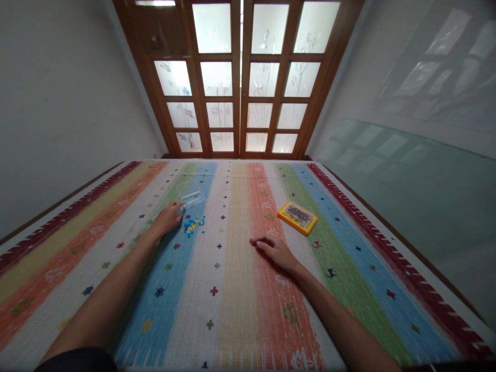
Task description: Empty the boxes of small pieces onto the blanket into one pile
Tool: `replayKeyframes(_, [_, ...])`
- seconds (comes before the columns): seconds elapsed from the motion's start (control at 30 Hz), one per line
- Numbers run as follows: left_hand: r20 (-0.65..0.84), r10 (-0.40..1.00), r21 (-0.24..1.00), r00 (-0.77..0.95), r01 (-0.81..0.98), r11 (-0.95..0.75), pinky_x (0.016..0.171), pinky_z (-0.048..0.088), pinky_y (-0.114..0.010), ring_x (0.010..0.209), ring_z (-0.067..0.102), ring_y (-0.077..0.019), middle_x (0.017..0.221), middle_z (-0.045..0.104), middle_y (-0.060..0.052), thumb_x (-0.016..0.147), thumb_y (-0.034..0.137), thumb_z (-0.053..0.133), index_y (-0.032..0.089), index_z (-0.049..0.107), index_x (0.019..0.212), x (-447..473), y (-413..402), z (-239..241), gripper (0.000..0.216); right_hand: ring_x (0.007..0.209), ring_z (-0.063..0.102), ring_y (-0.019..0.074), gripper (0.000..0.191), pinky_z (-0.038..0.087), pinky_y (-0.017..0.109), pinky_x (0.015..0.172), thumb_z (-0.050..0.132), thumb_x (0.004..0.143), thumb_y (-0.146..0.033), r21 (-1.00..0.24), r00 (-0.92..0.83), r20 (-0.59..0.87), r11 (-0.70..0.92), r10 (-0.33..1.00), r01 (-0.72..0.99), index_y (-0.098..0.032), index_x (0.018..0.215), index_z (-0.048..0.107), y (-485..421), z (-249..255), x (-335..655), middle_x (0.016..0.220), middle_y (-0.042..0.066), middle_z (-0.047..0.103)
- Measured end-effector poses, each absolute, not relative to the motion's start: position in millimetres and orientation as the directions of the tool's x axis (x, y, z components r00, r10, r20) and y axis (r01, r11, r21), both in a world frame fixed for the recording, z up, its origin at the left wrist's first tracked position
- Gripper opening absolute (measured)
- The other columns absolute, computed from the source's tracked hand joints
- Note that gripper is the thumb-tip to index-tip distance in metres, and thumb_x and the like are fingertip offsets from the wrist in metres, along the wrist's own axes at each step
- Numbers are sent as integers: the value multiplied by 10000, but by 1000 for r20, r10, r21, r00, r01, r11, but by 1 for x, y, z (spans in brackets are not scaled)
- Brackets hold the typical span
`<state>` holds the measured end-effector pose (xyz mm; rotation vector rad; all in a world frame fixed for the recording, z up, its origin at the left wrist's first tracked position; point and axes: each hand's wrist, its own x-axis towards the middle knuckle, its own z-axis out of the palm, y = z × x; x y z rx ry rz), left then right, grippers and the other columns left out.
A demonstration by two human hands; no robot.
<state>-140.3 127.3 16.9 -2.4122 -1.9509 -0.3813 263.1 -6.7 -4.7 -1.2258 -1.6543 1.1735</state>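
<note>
A clear plastic box [192, 199] with its lid raised sits on the tablecloth, left of the middle. My left hand [169, 218] is closed at the box's near left corner, fingertips on its edge. Just to the right of that hand lies a loose pile of small blue and yellow pieces [192, 226], a few strays beside it. My right hand [274, 251] rests low over the orange stripe, fingers curled and tips pressed together. Whatever may be between those fingertips is too small to make out. Beyond it lies a yellow-framed flat case [297, 217] with a dark patterned middle.
A striped cloth [236, 289] with small printed motifs covers the long table. Wooden doors with frosted panes [220, 79] stand beyond the far edge. White walls flank both sides, and a pale green glass panel [387, 181] is at the right.
</note>
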Motion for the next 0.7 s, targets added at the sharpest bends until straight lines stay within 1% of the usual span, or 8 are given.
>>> replayKeyframes(0.13, [232, 957, 140, 177, 967, -213, 957, 495, -425, 1050, 603, -299, 1045, 628, -130, 845, 278, 525, 160, 676, 1181, -135, 129, 21, 387, 1032, 687, 237, 296, 501, 428, 953, 578, 878, -413, -953, -258, 52, 125, 965, 275, -195, 1009, 729, -7, -6, 263, 1090, 93, 751])
replayKeyframes(0.23, [258, 953, 147, 156, 969, -199, 935, 504, -436, 1046, 590, -299, 1031, 611, -130, 857, 301, 523, 165, 705, 1105, -130, 131, 23, 337, 1034, 685, 237, 297, 501, 432, 957, 574, 879, -412, -952, -256, 56, 129, 965, 277, -198, 1010, 732, -7, -6, 263, 1092, 90, 751])
replayKeyframes(0.33, [280, 950, 156, 140, 969, -189, 916, 512, -438, 1031, 584, -292, 991, 601, -129, 857, 284, 523, 164, 720, 1019, -125, 132, 24, 282, 1028, 685, 236, 301, 502, 428, 954, 571, 877, -418, -950, -257, 62, 136, 965, 282, -202, 1007, 736, -7, -6, 263, 1084, 88, 752])
replayKeyframes(0.5, [307, 945, 183, 112, 968, -174, 946, 503, -465, 1065, 565, -308, 957, 591, -128, 822, 236, 534, 170, 726, 889, -123, 132, 24, 214, 1027, 684, 233, 313, 502, 418, 948, 568, 880, -426, -949, -256, 64, 138, 964, 284, -198, 1018, 733, -7, -6, 263, 1087, 89, 751])
replayKeyframes(0.7, [328, 941, 220, 87, 961, -166, 963, 497, -459, 1057, 577, -316, 945, 584, -133, 792, 265, 557, 159, 725, 837, -125, 133, 22, 204, 1030, 684, 237, 302, 498, 421, 949, 575, 875, -413, -953, -258, 60, 133, 964, 273, -192, 1011, 730, -7, -6, 263, 1084, 95, 749])
